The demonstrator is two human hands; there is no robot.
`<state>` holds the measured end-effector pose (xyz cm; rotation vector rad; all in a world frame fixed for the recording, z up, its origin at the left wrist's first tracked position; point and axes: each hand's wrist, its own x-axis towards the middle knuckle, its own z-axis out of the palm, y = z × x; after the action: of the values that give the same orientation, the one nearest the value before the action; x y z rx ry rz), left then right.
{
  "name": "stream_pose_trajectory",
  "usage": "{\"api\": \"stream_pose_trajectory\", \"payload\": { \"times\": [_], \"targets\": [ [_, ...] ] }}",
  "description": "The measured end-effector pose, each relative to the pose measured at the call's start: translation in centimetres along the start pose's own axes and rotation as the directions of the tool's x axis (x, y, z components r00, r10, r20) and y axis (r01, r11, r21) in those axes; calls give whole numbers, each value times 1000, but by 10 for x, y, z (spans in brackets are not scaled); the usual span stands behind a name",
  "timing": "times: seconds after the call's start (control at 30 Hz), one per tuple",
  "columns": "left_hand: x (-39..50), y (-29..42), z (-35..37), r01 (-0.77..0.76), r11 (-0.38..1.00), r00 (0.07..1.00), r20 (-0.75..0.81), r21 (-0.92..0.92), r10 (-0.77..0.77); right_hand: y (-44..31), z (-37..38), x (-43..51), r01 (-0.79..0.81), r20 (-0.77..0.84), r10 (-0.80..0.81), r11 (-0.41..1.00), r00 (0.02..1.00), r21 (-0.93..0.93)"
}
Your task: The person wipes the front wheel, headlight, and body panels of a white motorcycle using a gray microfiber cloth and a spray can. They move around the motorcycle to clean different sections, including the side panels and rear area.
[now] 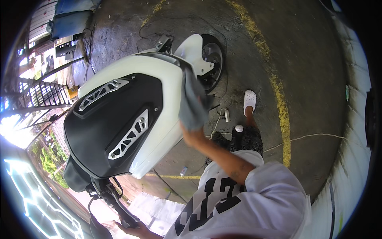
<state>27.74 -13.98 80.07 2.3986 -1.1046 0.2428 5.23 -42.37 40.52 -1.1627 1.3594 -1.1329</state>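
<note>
Along the left stands a motorcycle or scooter with a white body panel (167,71) and a matte black centre panel (128,110). Two cut-out silver brackets (131,134) are bolted on the black part. Its white fender (192,49) covers part of a black wheel (218,56). My right hand (192,134) presses a grey cloth (194,104) to the side edge of the white panel; cloth and hand are motion-blurred. At the lower left, my left hand (135,230) is around the end of the handlebar (126,216), partly hidden, beside a dark mirror (98,225).
A white power socket (227,115) with a pale cable lies on the concrete floor near my white clog (250,100). Yellow lines (277,86) cross the floor. A small bottle or tube (183,171) lies below the bodywork. A pale wall (355,119) runs along the right.
</note>
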Motion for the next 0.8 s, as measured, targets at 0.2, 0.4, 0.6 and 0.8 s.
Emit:
{"api": "stream_pose_trajectory", "payload": {
  "times": [0.2, 0.4, 0.6, 0.8],
  "targets": [
    [3, 25, 11, 227, 869, 955, -75, -439, -287, 16, -27, 195, -47, 189, 57, 997, 980, -55],
    [-1, 46, 33, 172, 757, 872, -261, -630, -415, -50, -30, 13, 291, 215, -244, 930, 946, -224],
    [-6, 42, 42, 120, 737, 899, -243, -665, -366, -62, -23, 121, 87, 150, -48, 960, 987, -264],
    [14, 86, 47, 414, 597, 684, -199, -687, -702, -70, -34, 101, -118, 206, 142, 985, 968, -124]
  ]
}}
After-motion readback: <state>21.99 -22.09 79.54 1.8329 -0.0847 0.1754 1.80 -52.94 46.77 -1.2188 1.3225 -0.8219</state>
